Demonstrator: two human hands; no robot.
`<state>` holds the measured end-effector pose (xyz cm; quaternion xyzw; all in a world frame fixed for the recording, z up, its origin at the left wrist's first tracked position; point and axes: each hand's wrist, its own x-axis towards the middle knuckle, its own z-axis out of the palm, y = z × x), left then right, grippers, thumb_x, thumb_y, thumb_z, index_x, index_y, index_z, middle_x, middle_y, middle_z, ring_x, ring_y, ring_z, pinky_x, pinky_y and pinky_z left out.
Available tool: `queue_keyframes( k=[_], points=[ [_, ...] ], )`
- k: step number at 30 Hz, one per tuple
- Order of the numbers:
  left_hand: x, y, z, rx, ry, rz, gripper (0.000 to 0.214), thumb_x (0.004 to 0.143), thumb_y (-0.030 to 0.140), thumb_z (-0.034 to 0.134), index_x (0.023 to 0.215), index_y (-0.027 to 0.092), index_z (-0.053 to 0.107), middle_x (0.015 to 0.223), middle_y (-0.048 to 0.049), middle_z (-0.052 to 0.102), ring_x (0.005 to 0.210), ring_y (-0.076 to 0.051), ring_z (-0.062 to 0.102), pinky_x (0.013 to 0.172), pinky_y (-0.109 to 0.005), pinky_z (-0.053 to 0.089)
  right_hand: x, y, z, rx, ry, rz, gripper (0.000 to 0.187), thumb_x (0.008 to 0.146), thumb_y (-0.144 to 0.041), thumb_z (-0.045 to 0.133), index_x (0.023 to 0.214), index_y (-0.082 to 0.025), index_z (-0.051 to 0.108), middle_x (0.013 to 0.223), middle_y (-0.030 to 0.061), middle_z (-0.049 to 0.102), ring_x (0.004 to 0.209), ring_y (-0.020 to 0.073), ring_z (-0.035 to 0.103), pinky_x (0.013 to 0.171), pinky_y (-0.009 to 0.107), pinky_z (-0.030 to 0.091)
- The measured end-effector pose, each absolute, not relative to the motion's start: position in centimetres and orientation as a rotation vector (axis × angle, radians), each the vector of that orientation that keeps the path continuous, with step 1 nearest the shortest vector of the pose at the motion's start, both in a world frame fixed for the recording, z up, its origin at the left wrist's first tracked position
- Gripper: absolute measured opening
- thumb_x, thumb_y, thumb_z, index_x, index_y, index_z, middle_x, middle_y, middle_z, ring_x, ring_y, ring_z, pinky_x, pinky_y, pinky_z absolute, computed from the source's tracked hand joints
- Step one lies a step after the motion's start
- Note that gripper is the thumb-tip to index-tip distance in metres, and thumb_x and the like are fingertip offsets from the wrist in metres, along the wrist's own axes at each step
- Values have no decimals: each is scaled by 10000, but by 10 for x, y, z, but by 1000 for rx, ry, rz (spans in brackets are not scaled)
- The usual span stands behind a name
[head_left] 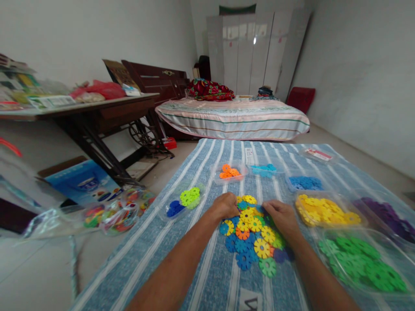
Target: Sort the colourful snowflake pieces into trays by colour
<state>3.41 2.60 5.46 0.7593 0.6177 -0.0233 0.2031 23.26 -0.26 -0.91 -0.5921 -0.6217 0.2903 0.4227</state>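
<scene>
1. Colourful plastic discs (253,222) lie heaped on the near middle of the counter (149,246).
2. Left hand (228,205) and right hand (280,214) curl at the heap's far edges; I can't tell whether either grips one.
3. Discs seem light, stiff, perhaps slippery; pinch the notched rims.

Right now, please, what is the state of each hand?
Left hand: curled at the mixed pile of notched discs; whether it grips one cannot be told.
Right hand: bent over the same pile; grip cannot be told.
</scene>
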Motion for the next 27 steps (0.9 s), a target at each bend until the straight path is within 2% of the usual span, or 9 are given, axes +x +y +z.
queue_keyframes(
  k=[7,10,16,21,27],
  points=[
    [36,28,48,1985,1688,92,147,486,189,674,605,139,603,562,17,561,571,-127,523,458,-196,317,233,-2,-9,-1479,-1558,716,369,757,-483,485,652,-170,652,628,7,616,632,162,557,604,252,402],
    [32,30,44,1865,1624,195,119,505,170,656,595,129,589,497,42,511,497,-93,487,430,-177,310,233,-2,-9,-1462,-1561,717,364,758,-473,482,640,-171,647,630,8,614,630,160,557,609,250,402],
    [17,33,47,1675,1490,412,61,550,149,595,599,122,571,467,40,517,457,-81,496,444,-179,358,232,-2,-8,-1471,-1536,721,359,752,-475,489,643,-175,654,625,9,609,628,158,555,591,247,396],
    [11,32,51,1558,1427,569,78,533,150,604,536,124,530,425,45,482,414,-66,454,436,-183,345,232,-2,-10,-1473,-1535,721,369,749,-481,481,638,-176,655,619,10,615,623,162,553,589,254,398],
    [10,30,49,1486,1467,689,43,549,124,575,556,127,533,430,41,499,423,-71,469,421,-172,323,233,-1,-12,-1471,-1549,716,359,756,-472,486,649,-174,655,638,7,616,634,155,555,605,247,398]
  ],
)
